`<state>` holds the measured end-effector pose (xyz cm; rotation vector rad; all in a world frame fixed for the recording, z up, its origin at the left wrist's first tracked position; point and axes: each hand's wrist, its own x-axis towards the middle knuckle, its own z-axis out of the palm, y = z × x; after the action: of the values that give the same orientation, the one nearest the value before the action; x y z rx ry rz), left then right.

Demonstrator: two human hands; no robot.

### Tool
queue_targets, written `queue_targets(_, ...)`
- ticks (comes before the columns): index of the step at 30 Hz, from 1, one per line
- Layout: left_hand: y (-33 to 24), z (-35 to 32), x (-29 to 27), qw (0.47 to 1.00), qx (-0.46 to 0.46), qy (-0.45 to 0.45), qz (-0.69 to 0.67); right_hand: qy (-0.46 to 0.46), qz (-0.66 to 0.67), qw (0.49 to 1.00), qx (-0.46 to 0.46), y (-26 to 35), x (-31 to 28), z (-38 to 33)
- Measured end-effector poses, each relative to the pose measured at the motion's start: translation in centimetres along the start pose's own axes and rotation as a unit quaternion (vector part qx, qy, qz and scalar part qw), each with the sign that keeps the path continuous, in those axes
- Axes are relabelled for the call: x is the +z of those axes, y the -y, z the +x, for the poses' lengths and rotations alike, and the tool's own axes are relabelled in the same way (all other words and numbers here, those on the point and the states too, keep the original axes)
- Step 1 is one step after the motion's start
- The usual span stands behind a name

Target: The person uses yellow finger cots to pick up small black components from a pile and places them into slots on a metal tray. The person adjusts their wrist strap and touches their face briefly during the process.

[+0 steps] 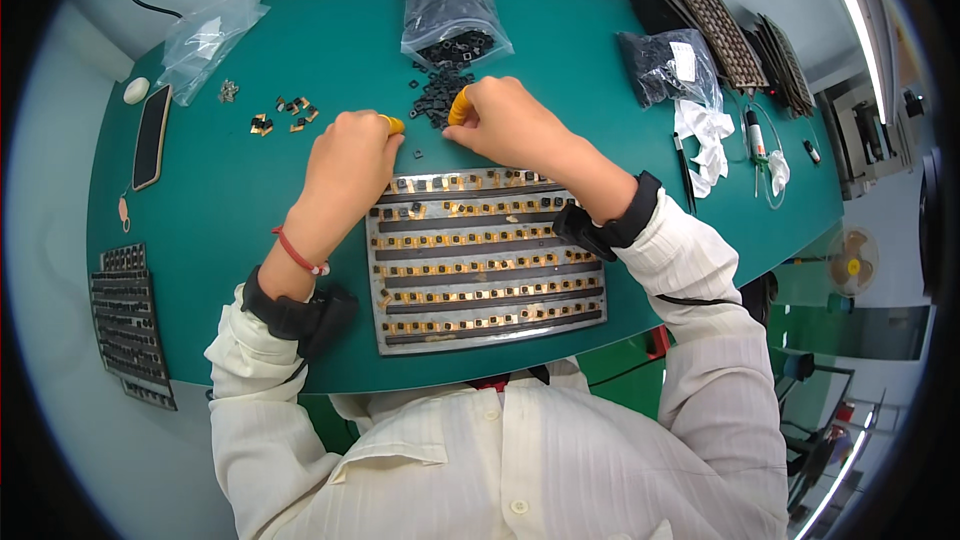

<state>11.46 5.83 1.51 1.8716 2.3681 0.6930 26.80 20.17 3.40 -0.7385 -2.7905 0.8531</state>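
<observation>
nearest me lay the metal tray (pixel 488 335), its rows partly filled with small black parts. just beyond, i had my left hand (pixel 345 155) and right hand (pixel 510 120) curled, capped fingertips at the loose black pieces (pixel 437 100), pinch unclear. these spilled from the open bag (pixel 452 10) behind

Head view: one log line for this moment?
left hand: above jig | right hand: at black parts | bag: open | mat: green
</observation>
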Motion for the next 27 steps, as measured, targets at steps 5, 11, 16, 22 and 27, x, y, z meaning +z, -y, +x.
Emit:
queue_targets(5,1.0,-0.4,-0.3,0.997,-0.005,0.022,-0.071,0.032,0.014,0.998,-0.048,0.5,0.0,-0.9)
queue_targets(11,-0.5,-0.1,-0.6,0.991,0.016,0.056,-0.120,0.035,-0.009,0.999,-0.014,-0.3,-1.2,-2.0)
queue_targets(16,-1.0,0.7,-0.2,0.994,-0.019,0.097,-0.050,0.015,0.026,0.999,-0.019,-0.4,-0.7,-1.7)
queue_targets(22,-1.2,0.6,0.2,0.998,0.022,0.057,-0.031,0.008,0.002,0.999,-0.039,0.6,0.6,-0.7)
queue_targets(27,-1.8,-0.5,-1.3,0.990,0.051,0.079,-0.106,-0.010,-0.010,0.998,-0.056,0.4,1.2,-0.5)
